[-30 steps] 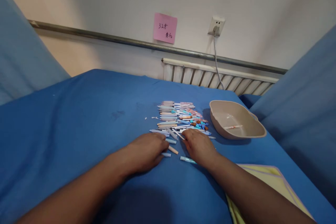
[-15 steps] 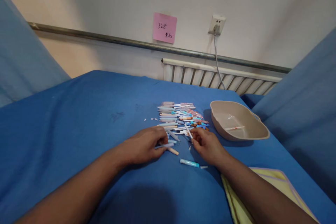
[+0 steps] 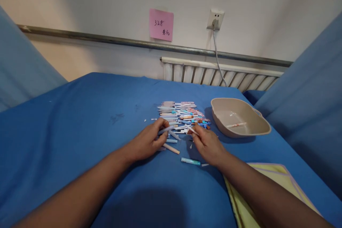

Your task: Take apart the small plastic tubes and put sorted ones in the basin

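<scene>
A heap of small pen parts (image 3: 181,115), pale tubes, thin refills and blue and orange caps, lies on the blue cloth. My left hand (image 3: 148,141) pinches a pale blue tube (image 3: 166,130) at the heap's near edge. My right hand (image 3: 207,143) pinches a thin white refill (image 3: 192,130) just to the right of it. The two pieces point toward each other with a small gap between them. A beige tube (image 3: 171,148) and a light blue tube (image 3: 190,161) lie loose in front of my hands.
A beige bowl (image 3: 256,128) with one thin white stick (image 3: 236,125) in it stands right of the heap. A yellow cloth (image 3: 269,192) lies at the lower right. Blue fabric screens rise on both sides. Behind are a radiator (image 3: 213,74), a wall socket and a pink note (image 3: 161,25).
Both hands have lifted off the cloth, each picking up a piece: the left a pale blue tube, the right a thin white refill. They have moved up toward the heap and closer together.
</scene>
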Demonstrator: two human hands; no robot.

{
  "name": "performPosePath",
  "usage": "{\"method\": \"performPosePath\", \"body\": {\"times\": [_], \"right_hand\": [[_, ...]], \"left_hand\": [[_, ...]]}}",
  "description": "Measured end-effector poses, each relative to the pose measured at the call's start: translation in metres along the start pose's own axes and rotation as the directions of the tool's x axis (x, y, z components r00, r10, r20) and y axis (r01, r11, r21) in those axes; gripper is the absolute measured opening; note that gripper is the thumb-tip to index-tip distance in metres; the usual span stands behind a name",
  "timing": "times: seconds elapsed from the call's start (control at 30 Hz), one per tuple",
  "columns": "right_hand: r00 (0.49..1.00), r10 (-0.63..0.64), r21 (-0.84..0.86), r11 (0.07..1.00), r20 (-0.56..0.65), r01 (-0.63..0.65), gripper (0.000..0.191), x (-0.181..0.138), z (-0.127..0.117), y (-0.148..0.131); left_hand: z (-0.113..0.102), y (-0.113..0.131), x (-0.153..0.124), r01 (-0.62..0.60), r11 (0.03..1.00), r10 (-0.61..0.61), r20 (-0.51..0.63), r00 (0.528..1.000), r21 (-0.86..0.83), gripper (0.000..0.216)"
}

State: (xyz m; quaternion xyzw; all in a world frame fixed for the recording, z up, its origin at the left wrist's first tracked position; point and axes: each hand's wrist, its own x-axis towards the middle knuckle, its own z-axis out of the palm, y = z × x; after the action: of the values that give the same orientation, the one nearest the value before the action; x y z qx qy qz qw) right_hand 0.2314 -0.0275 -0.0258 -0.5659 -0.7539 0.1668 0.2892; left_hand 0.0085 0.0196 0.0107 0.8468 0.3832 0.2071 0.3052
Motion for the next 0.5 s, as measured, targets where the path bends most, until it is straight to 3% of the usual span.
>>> {"method": "performPosePath", "body": {"times": [0.23,0.5], "right_hand": [[0.992,0.045,-0.259,0.966,0.118,-0.013,0.021,0.003,0.020,-0.018],[0.989,0.006,-0.385,0.922,0.147,0.051,0.016,0.002,0.022,-0.018]], "left_hand": [[0.004,0.000,0.003,0.040,0.999,-0.040,-0.100,0.994,-0.003,0.008],[0.012,-0.008,0.005,0.043,0.999,-0.044,-0.142,0.989,-0.013,0.008]]}}
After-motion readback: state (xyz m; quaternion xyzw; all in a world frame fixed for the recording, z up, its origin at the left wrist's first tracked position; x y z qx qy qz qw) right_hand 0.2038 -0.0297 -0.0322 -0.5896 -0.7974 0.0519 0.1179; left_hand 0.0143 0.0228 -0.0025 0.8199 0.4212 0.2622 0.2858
